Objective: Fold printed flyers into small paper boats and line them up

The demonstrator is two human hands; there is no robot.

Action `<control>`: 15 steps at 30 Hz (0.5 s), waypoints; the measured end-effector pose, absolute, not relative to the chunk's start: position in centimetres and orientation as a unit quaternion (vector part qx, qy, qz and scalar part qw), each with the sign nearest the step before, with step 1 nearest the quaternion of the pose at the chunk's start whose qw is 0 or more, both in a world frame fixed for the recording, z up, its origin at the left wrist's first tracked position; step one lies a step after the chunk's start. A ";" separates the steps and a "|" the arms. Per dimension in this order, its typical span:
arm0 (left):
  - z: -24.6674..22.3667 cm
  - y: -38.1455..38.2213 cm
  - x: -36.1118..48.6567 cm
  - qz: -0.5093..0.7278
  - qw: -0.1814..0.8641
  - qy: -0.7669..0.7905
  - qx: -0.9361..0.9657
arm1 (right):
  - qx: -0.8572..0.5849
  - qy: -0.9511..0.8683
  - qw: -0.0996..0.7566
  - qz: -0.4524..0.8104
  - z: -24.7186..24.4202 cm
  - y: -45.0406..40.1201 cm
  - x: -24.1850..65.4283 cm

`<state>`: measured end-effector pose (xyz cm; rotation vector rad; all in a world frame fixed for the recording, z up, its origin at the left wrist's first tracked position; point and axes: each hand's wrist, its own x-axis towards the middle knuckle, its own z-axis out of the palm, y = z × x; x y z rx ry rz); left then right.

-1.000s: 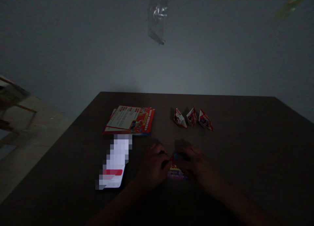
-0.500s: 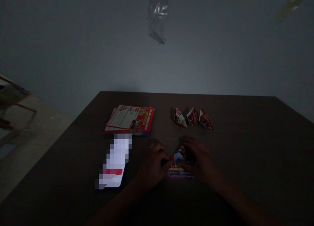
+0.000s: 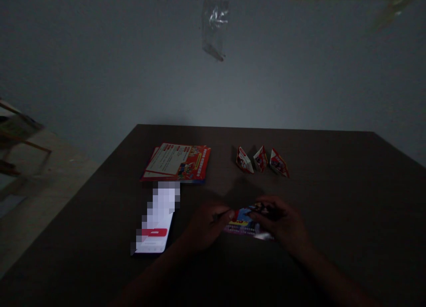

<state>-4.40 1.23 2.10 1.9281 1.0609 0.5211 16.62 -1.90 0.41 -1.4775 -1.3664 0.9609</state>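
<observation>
Between my hands is a colourful printed paper sheet [image 3: 240, 229], folded along its far part, with blue, red, yellow and purple print. My left hand [image 3: 209, 222] pinches its left side between thumb and fingers. On the right side, my right hand [image 3: 282, 220] grips it with the thumb on top and the fingers behind. Further back stand three small folded paper pieces in a row: a left one [image 3: 244, 160], a middle one [image 3: 260, 159] and a right one [image 3: 278, 163].
A stack of red and white printed leaflets [image 3: 176, 161] lies at the back left of the dark table [image 3: 339, 174]. In front of it is a phone [image 3: 156, 240] with its screen lit, partly blurred out. A pale wall [image 3: 282, 76] rises behind the table.
My hands have tilted the paper up from the table and moved slightly apart. The right hand has shifted to the right, and the paper's peak has flattened into a wider edge.
</observation>
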 end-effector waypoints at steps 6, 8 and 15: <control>2.3 1.1 -4.4 0.182 0.470 0.411 0.759 | -0.572 -0.588 0.447 0.357 0.1 -2.1 16.5; 2.3 1.1 -4.4 0.181 0.475 0.414 0.755 | -0.570 -0.601 0.444 0.342 0.2 -2.2 16.5; 2.2 1.0 -4.4 0.199 0.478 0.437 0.736 | -0.569 -0.629 0.432 0.307 0.3 -2.2 16.5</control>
